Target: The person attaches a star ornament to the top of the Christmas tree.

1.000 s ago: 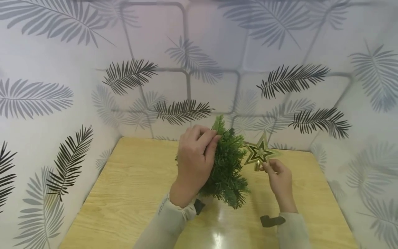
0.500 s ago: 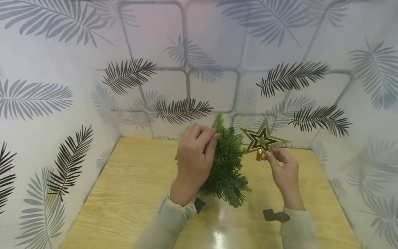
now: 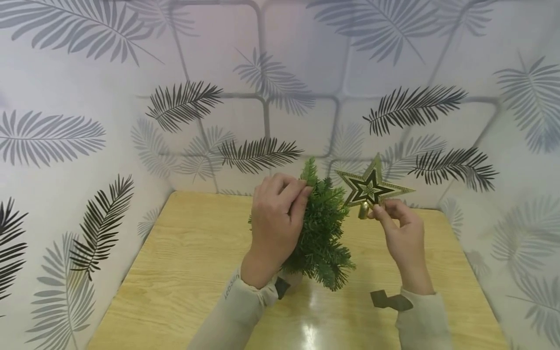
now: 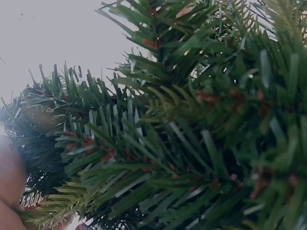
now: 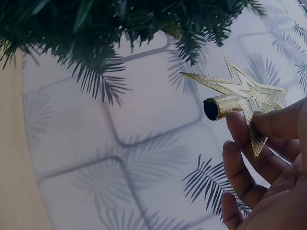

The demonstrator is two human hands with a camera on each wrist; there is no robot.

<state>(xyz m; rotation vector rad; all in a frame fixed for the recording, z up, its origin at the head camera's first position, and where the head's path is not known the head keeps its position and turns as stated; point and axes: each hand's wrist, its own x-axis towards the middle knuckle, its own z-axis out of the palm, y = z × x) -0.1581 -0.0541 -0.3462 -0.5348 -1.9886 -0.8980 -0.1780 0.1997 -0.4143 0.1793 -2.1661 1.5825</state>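
Observation:
A small artificial Christmas tree [image 3: 323, 233] stands mid-table, its dense green needles filling the left wrist view. Near its tip, my left hand [image 3: 275, 223] pinches the top sprig [image 3: 309, 171] between thumb and fingers. To the right of the tree, my right hand [image 3: 403, 238] holds a gold star tree topper [image 3: 371, 187] by its lower point, above the table. In the right wrist view the star's hollow socket [image 5: 211, 109] faces the tree, apart from the branches. Thumb and forefinger grip the star there, the other fingers curled below.
The light wooden table [image 3: 183, 253] reaches back to a pale wall [image 3: 302, 58] printed with grey and black feathery leaves. More of this covering rises at both sides. The tree's base [image 3: 294, 281] is mostly hidden behind the left wrist.
My right hand has moved up and slightly right, raising the star and turning its face more toward the head camera. The left hand stays on the tree's tip.

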